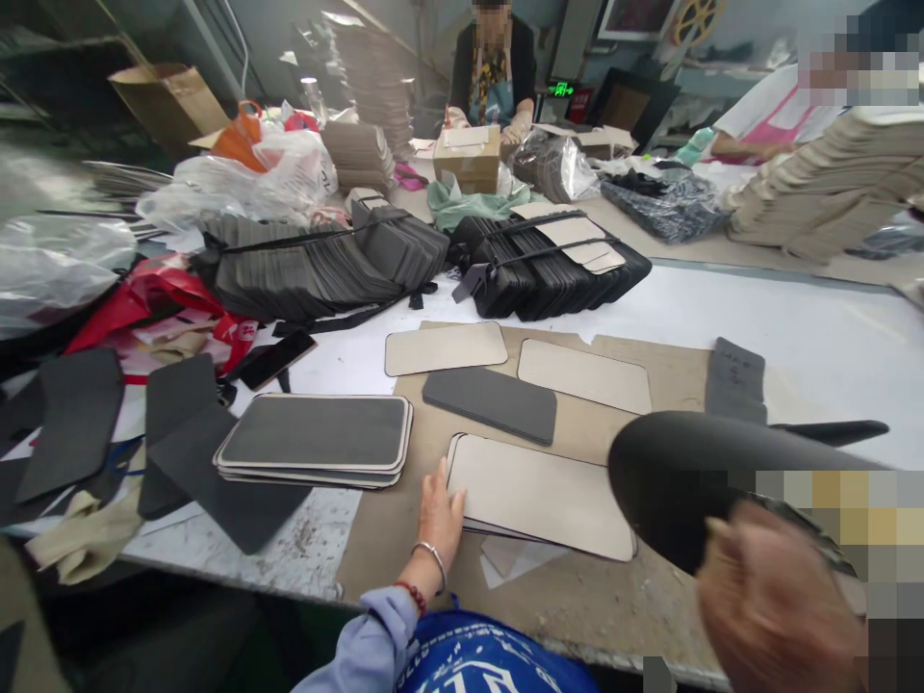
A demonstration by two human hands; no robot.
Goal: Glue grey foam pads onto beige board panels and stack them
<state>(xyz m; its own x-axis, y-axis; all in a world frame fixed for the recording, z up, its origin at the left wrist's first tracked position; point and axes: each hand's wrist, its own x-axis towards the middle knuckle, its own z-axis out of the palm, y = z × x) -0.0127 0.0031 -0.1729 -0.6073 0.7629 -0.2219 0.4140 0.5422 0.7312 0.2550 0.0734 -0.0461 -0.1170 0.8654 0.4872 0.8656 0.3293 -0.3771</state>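
Note:
My left hand (440, 515) rests with fingers together on the left edge of a small stack of beige boards (538, 493) on a brown cardboard sheet (404, 539). My right hand (776, 602), blurred and close to the camera, grips a large black curved foam piece (693, 472). A dark grey foam pad (491, 402) lies just beyond the stack. Two single beige boards (444, 347) (584, 375) lie further back. A stack of boards topped with grey foam (316, 438) sits to the left.
Bundles of black foam pieces (318, 269) (549, 269) tied with straps lie mid-table. Loose grey foam shapes (72, 419) and a phone (276, 359) are at left. Plastic bags (245, 178), a cardboard box (468, 154) and tall board piles (830, 192) stand behind. Two people work at the far side.

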